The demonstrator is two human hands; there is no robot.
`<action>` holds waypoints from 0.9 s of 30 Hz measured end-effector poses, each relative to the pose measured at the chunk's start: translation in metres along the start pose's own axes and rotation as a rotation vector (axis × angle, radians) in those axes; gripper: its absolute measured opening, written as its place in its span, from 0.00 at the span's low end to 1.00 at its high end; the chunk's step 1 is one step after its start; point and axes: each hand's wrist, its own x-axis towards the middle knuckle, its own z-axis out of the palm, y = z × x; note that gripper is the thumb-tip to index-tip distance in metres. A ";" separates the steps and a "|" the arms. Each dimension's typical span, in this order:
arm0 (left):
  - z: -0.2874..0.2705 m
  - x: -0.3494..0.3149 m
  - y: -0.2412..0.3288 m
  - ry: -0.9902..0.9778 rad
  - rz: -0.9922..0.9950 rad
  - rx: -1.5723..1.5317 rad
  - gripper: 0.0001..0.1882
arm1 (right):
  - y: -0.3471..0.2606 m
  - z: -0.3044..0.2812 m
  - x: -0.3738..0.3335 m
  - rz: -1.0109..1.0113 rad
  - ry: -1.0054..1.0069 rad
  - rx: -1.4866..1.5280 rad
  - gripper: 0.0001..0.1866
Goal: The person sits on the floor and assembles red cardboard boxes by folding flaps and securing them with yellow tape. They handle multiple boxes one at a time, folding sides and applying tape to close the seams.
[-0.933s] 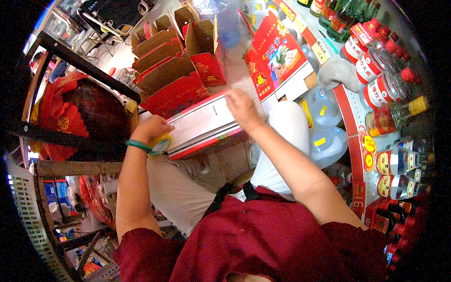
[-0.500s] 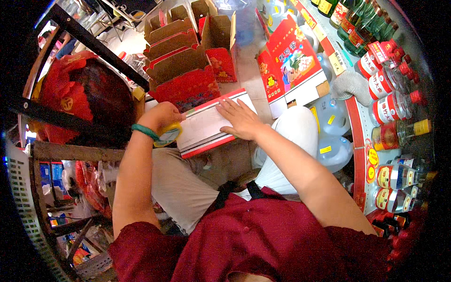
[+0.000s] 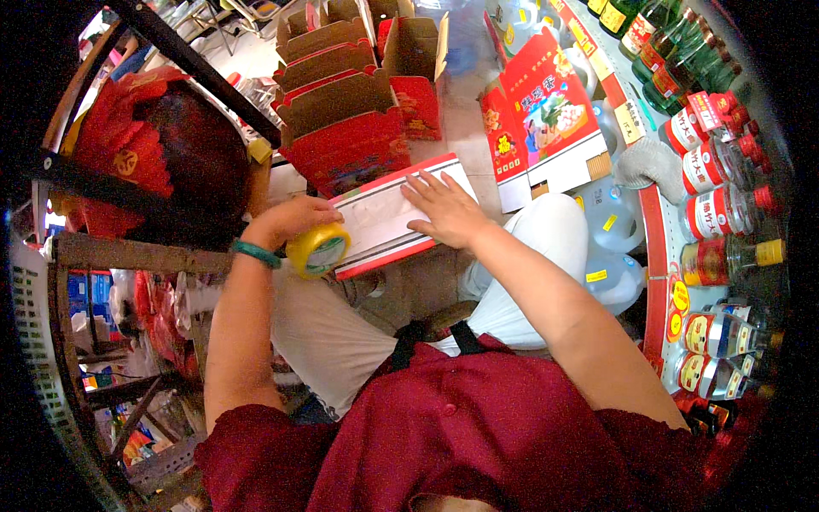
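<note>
Between my knees rests a cardboard box (image 3: pixel 380 224) with its white face up and red edges. My right hand (image 3: pixel 445 210) lies flat on that face, fingers spread. At the box's left end, my left hand (image 3: pixel 297 219) is closed round a roll of yellow tape (image 3: pixel 319 250); its fingertips are partly hidden. A green bangle (image 3: pixel 256 253) circles my left wrist.
Several open red cartons (image 3: pixel 345 136) stand just beyond the box. A flattened red carton (image 3: pixel 546 115) leans against large clear jugs (image 3: pixel 610 222) on the right. Shelved bottles (image 3: pixel 715 213) line the far right; a dark wooden frame (image 3: pixel 128 256) stands left.
The tape roll has turned so its yellow side faces up more, and my left hand has shifted slightly. My right hand stays flat on the box. The whole view has shifted a little.
</note>
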 end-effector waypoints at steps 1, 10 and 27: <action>0.001 -0.006 -0.002 -0.046 -0.007 -0.189 0.15 | 0.001 0.000 0.001 0.001 -0.015 -0.008 0.35; 0.011 -0.029 -0.019 -0.099 0.161 -0.446 0.17 | -0.002 -0.003 -0.001 0.009 -0.050 0.017 0.35; 0.015 -0.004 -0.103 0.195 0.155 -0.073 0.11 | -0.007 -0.008 -0.008 -0.013 -0.083 0.022 0.33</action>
